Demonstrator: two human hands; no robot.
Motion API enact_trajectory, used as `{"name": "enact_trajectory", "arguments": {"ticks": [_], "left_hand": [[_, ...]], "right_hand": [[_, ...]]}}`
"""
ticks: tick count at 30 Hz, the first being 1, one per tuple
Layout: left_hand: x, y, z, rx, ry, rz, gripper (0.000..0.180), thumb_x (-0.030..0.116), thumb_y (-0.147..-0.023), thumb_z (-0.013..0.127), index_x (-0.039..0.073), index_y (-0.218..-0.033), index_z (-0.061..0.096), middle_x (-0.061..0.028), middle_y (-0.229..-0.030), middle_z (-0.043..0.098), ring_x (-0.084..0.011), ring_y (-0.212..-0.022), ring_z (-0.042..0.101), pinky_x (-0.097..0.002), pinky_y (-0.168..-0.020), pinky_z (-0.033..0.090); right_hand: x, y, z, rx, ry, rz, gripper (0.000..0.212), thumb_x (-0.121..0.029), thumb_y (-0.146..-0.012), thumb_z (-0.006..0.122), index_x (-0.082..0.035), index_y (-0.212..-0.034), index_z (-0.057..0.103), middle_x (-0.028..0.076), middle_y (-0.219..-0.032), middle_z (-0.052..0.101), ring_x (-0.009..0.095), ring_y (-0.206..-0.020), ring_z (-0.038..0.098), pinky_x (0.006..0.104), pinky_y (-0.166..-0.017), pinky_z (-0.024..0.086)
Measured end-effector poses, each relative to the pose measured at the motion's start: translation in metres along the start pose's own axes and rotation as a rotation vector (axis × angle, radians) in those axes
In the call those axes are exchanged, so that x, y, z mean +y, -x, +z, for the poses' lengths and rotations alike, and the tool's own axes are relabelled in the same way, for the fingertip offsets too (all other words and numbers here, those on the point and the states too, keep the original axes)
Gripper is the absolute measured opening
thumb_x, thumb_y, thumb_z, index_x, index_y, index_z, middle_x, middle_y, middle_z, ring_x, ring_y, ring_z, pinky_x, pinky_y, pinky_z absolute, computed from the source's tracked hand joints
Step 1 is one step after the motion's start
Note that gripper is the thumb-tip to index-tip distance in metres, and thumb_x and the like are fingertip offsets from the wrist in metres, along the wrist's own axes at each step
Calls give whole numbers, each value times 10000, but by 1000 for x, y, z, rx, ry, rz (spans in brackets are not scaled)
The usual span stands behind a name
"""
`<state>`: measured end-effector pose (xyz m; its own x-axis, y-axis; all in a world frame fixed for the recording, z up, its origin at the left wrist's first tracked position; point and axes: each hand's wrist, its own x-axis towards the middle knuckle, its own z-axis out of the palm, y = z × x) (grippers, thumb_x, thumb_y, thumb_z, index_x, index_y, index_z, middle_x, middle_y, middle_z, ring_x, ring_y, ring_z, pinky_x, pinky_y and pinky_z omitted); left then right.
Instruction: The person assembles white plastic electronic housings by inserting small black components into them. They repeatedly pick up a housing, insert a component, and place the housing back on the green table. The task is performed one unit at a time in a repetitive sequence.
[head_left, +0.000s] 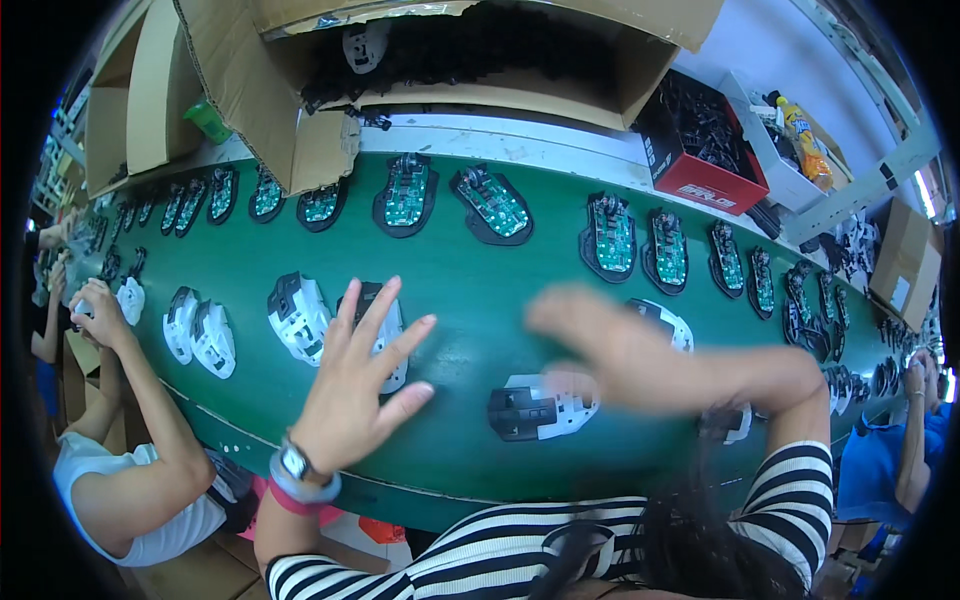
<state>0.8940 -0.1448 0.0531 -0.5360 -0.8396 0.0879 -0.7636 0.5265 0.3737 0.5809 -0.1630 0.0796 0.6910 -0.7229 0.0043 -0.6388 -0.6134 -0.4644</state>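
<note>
My left hand (357, 385), fingers spread, is open above a white-and-black computer mouse shell (393, 372), which it partly covers. Blur smears my right hand (610, 350), so its fingers and anything in them are unclear. Just below that hand lies another mouse shell (540, 408), turned sideways on the green work surface. Behind the right wrist a white shell (665, 322) shows in part, and one more shell (738, 424) is half hidden under the right forearm. To the left of my left hand sits a further shell (300, 318).
Black mouse bases with green circuit boards (405, 195) line the far side of the green table (460, 270). Behind them stand an open cardboard box (230, 90) of black parts and a red-and-black box (710, 190). Co-workers sit left (150, 450) and right (890, 450).
</note>
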Motion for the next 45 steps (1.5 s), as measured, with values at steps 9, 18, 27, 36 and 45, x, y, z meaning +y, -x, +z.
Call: {"name": "enact_trajectory", "arguments": {"ticks": [9,18,27,36,45], "left_hand": [[-31,11,-31,-312,220,-31,801,-56,-675,662,153,-1420,456,-176,-1515,344,-439,-1419,231,-488,-1107,337],[-39,14,-31,-143,-191,21,599,-59,-642,700,112,-1207,600,-70,-1396,495,-351,-1313,420,-439,-1043,414],[-56,6,-34,-232,47,-24,663,17,-579,809,77,-1196,577,-119,-1310,557,-343,-1225,514,-439,-1030,423],[-40,7,-19,234,1056,-194,575,310,-948,610,-16,-1390,439,-102,-1301,554,-199,-1160,556,-324,-961,449],[-7,-5,2,-79,2069,-340,566,391,-1029,365,0,-1437,342,-209,-1269,573,-406,-1044,636,-465,-902,536]], "right_hand": [[239,-230,-77,762,397,575,304,-303,-867,611,-67,-1049,673,179,-981,694,372,-975,651,455,-850,513],[231,-201,-76,752,26,490,295,-150,-880,598,-50,-1155,629,163,-876,686,241,-865,699,375,-744,553],[89,-109,-65,551,-643,164,258,-65,-912,594,-32,-1155,514,25,-855,628,89,-787,650,216,-664,477],[38,-82,-20,275,-693,228,144,-22,-891,640,22,-1027,632,24,-927,652,69,-853,591,224,-772,475],[-44,-88,-18,302,-239,-564,209,24,-720,730,-24,-921,696,94,-916,668,261,-882,647,323,-772,500]]}}
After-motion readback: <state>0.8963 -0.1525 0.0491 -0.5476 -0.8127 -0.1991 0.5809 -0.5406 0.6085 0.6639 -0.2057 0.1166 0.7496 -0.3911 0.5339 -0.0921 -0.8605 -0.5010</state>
